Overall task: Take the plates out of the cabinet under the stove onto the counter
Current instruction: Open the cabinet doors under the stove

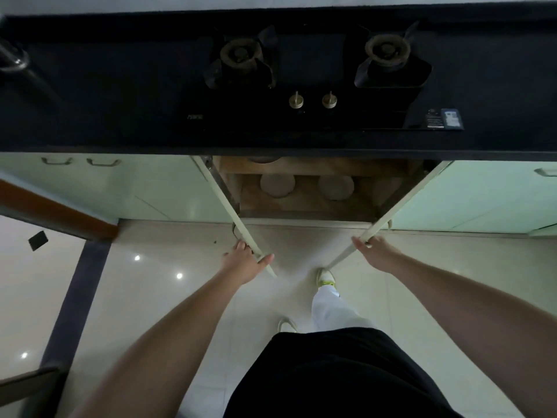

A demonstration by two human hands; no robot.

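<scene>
Pale green doors stood swung wide, left grip (245, 260) clamped on the left door (241, 227), right grip (375, 251) on the right door (388, 221), baring plates (277, 185) beyond them.

Dim, fisheye-warped frame (floor glare)
</scene>
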